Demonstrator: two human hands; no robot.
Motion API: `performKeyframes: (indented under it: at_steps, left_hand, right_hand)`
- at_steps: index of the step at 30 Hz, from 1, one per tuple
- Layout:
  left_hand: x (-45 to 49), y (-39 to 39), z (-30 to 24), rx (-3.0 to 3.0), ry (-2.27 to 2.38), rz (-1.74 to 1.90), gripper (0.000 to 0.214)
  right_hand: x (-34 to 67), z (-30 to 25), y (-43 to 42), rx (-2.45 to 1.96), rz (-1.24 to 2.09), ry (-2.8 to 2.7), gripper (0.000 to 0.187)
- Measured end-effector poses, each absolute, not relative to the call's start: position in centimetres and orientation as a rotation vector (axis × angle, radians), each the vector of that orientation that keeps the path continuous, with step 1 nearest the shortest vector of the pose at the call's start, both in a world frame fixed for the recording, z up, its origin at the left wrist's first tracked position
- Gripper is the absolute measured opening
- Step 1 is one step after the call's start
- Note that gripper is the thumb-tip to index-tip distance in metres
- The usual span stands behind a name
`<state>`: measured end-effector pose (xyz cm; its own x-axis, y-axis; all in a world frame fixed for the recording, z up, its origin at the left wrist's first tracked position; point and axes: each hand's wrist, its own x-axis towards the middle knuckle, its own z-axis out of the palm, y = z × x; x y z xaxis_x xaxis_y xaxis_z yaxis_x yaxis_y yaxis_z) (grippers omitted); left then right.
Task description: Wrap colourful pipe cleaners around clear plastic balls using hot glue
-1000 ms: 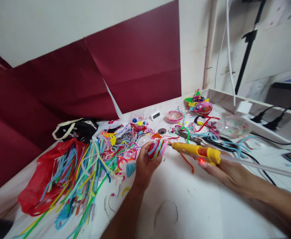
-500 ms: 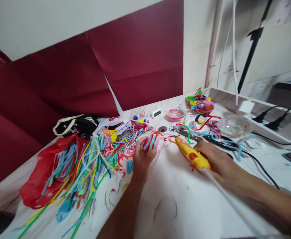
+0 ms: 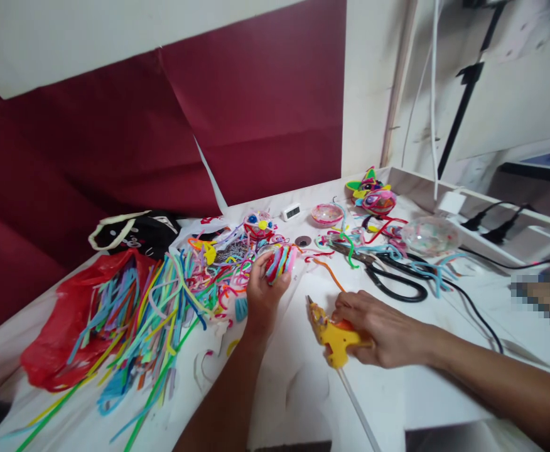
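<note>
My left hand is closed round a small rounded piece covered in pink, red, blue and yellow pipe-cleaner stripes. My right hand grips a yellow hot glue gun by its handle. The gun's metal nozzle points up and to the left, apart from the striped piece, and a clear glue stick sticks out of its back end. Just beyond the right hand lies an orange pipe cleaner. Scissors with black handles rest behind that hand.
A red plastic bag and a spread of loose pipe cleaners cover the left side. Clear bowls, a decorated figure and a small digital clock stand at the back. A black cable runs along the right.
My right hand has come nearer and turned the glue gun, so its nozzle shows farther left and lower. More of the scissors is uncovered. The left hand still holds the striped piece.
</note>
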<state>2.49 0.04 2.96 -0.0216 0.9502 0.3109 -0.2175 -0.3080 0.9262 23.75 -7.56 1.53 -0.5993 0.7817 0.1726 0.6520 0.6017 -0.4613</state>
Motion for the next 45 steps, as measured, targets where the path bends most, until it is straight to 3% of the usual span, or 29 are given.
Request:
performKeyframes:
  at_steps: [2,6,12,18,23,35,45]
  left_hand:
    - [2.5,0.0,3.0,1.272,0.863,1.526,0.048]
    - [2.4,0.1,3.0,1.274,0.859,1.523,0.05]
    - [2.4,0.1,2.9,1.314,0.886,1.511,0.05]
    - [2.3,0.2,2.9,1.311,0.896,1.481,0.048]
    - [2.3,0.4,2.8,1.289,0.877,1.488,0.048]
    - [2.2,0.7,1.8,1.34,0.899,1.409,0.047]
    - [2.6,0.2,2.4,1.364,0.915,1.302,0.047]
  right_hand:
    - [24.2,1.8,-7.0,-1.14,0.541,-2.371,0.031]
    - [25.2,2.0,-4.3,-1.407,0.489,-2.167,0.014]
    - [24.4,1.4,1.8,-1.696,0.385,-2.19,0.013]
    - [22.8,-0.1,5.0,-1.845,0.423,-2.143,0.026]
    - [23.6,-0.2,4.9,-1.702,0.574,-2.035,0.012]
    - [24.6,4.4,-0.2,-1.128,1.098,-1.697,0.033]
    - [24.0,5.5,-2.1,-1.076,1.158,-1.757,0.036]
